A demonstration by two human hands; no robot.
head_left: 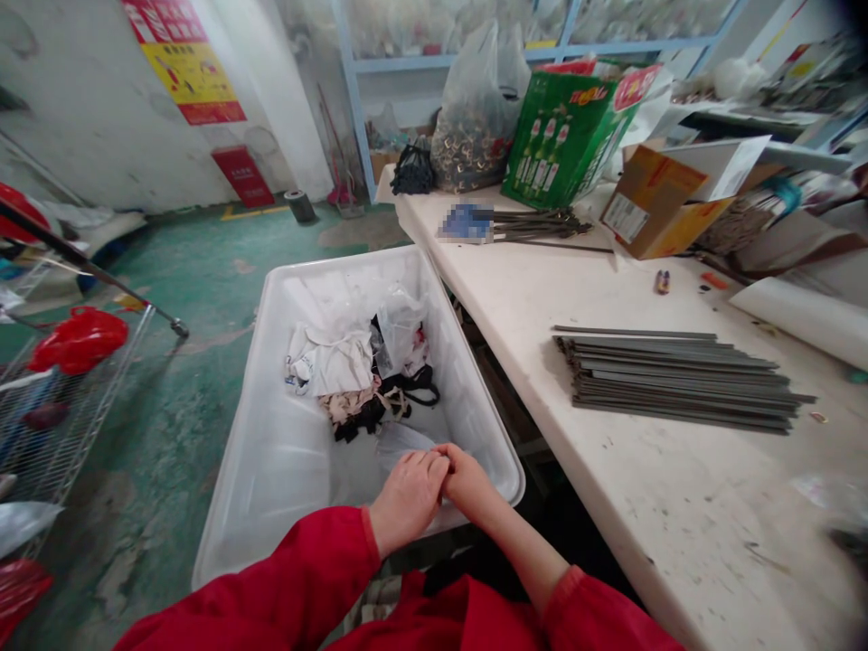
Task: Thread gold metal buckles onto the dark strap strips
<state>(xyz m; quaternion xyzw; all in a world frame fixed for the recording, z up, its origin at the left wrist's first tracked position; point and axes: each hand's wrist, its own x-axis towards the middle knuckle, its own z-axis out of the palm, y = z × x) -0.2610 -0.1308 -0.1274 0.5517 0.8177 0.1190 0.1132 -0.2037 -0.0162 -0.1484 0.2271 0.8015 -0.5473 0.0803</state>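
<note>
My left hand (pixel 407 497) and my right hand (pixel 467 479) meet over the near end of a white plastic bin (pixel 271 470), fingers curled and touching each other. What they pinch, if anything, is hidden; a clear plastic bag (pixel 401 445) lies just beyond the fingertips. Both arms wear red sleeves, the right one pushed up. In the bin's middle lies a heap of white bags, clear bags and black straps (pixel 366 371).
A white table (pixel 610 434) on the right carries a stack of grey metal strips (pixel 678 378), a thinner rod bundle (pixel 535 226), a green carton (pixel 570 136), a cardboard box (pixel 651 203) and a bag of small parts (pixel 471 117). A wire cart (pixel 74 389) with red bags stands left.
</note>
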